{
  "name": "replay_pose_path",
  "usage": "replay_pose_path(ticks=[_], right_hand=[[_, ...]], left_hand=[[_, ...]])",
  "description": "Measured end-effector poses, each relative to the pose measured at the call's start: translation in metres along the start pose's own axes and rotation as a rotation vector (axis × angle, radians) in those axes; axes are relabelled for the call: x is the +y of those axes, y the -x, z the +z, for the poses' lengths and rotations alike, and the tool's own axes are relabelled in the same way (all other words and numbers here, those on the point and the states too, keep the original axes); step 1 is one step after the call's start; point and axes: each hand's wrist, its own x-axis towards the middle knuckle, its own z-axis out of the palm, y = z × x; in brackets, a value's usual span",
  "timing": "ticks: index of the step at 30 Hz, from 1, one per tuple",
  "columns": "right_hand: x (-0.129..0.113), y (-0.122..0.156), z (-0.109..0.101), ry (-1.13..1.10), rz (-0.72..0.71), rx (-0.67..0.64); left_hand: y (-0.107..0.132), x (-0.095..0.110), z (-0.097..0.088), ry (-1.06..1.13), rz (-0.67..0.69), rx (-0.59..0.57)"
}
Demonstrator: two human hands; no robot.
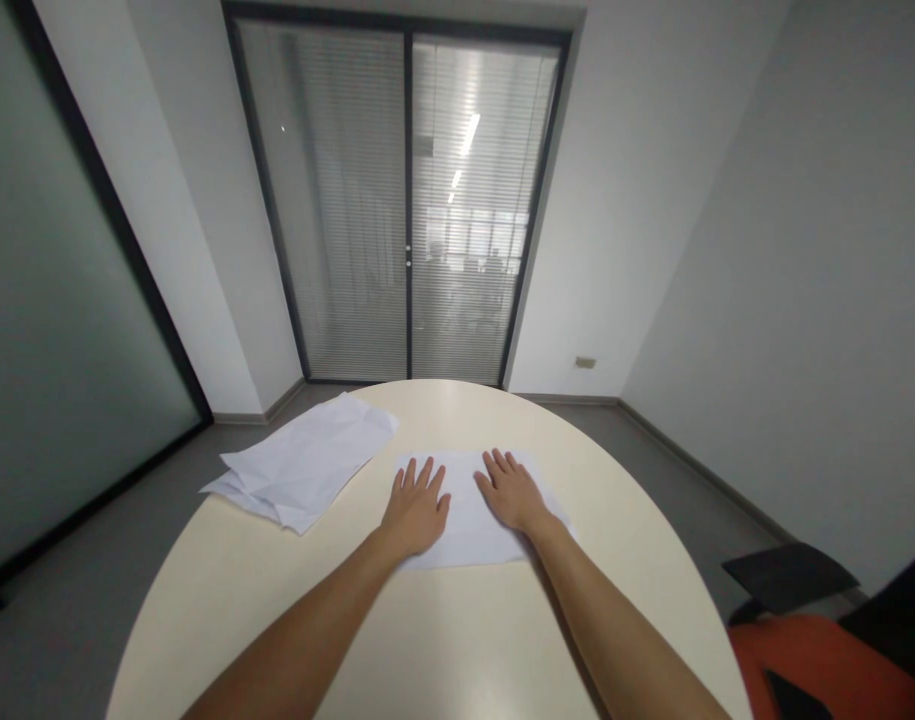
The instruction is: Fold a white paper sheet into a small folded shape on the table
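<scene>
A white sheet of paper [468, 545] lies flat on the round cream table [427, 640] in front of me. My left hand [416, 510] rests palm down over the sheet's left part, fingers spread and pointing away from me. On its right part lies my right hand [511, 492], also palm down with the fingers stretched out. A gap of bare paper shows between the two hands. To the left, a loose pile of creased white papers [314, 455] sits at the table's edge, its left corners sticking out past the rim.
An office chair with an orange seat [824, 660] and a black armrest [791, 577] stands at the right of the table. Beyond the table are a glass door with blinds [352, 220] and white walls. A frosted glass panel [59, 330] runs along the left.
</scene>
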Motion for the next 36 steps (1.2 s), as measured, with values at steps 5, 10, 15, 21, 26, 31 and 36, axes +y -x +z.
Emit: replay_pose_path(ticks=[5,10,15,21,26,31,36], right_hand=[[0.025,-0.002,-0.01,0.099,0.262,0.152],[-0.024,0.016,-0.011,0.007,-0.128,0.281],[-0.057,0.03,0.0,-0.106,-0.271,0.02],[-0.016,0.01,-0.004,-0.049,-0.15,-0.025],[0.015,-0.004,-0.005,-0.021,-0.081,-0.001],[0.034,-0.006,-0.003,0.046,0.173,0.039],[0.046,-0.006,-0.004,0.064,0.266,0.128]], left_hand=[[-0.001,0.0,0.001,0.0,-0.02,0.001],[0.0,0.003,0.003,-0.014,-0.067,0.051],[-0.001,-0.002,0.0,-0.034,-0.121,0.087],[-0.004,-0.014,-0.013,-0.017,-0.094,0.143],[-0.005,-0.019,-0.012,-0.006,-0.073,0.017],[-0.005,-0.021,-0.006,-0.027,-0.1,0.0],[-0.006,-0.022,-0.005,-0.012,-0.093,0.002]])
